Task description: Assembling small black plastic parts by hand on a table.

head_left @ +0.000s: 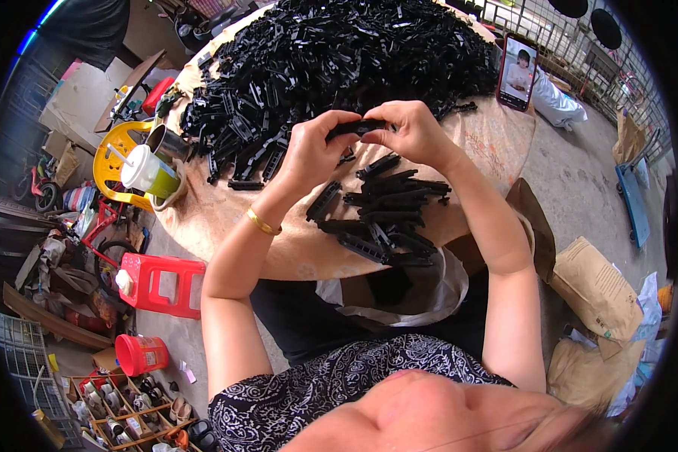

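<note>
Between my two hands I hold a slim black plastic part, level above the table. My left hand pinches its left end, and my right hand grips the right end with thumb and fingers. Its exact kind is too small and dark to make out. Below my hands lies a small pile of long black plastic pieces near the table's front edge. Beyond them a large heap of similar black parts covers the far side of the table.
A patterned cloth covers the round table. At left stand a lidded cup with a straw, a metal tumbler and a yellow chair. A phone stands at right. An open white bag hangs below the front edge.
</note>
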`<move>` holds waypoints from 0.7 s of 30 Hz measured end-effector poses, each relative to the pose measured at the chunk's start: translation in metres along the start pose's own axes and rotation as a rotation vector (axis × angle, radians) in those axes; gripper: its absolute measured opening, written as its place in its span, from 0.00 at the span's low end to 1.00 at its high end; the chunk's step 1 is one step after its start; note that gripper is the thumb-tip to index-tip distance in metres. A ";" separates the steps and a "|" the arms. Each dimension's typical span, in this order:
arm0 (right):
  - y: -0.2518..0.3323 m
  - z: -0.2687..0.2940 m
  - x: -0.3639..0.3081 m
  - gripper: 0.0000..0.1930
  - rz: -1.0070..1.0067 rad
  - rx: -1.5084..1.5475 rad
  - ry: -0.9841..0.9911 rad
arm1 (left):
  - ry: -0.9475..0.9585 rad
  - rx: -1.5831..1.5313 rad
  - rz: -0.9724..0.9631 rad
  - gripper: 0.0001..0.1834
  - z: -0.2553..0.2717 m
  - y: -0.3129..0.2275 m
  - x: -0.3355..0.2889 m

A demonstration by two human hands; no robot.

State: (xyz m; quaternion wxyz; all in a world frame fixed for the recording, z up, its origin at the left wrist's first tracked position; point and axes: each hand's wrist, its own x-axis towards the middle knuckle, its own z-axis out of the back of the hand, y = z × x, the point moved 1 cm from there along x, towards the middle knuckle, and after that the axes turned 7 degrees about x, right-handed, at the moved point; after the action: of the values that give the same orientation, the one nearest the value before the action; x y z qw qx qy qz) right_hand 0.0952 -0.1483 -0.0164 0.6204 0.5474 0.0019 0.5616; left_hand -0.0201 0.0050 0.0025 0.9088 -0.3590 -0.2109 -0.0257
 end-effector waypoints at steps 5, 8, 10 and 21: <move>-0.015 0.008 -0.001 0.13 -0.355 0.501 0.226 | 0.126 -0.160 0.105 0.15 0.005 -0.006 -0.010; -0.025 0.013 0.002 0.21 -0.375 0.626 0.214 | 0.142 0.050 -0.098 0.18 -0.005 -0.013 -0.033; -0.036 -0.001 0.003 0.18 -0.181 0.205 0.055 | 0.188 0.189 -0.250 0.18 -0.008 -0.033 -0.043; -0.029 -0.013 0.001 0.15 -0.168 -0.199 0.087 | 0.085 0.865 -0.065 0.10 0.058 0.042 -0.012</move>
State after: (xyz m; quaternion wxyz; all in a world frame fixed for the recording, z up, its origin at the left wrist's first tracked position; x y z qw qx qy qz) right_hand 0.1076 -0.1322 -0.0409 0.7158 0.4562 0.0188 0.5284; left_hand -0.0444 0.0732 0.0086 0.9822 0.0628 -0.1760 0.0216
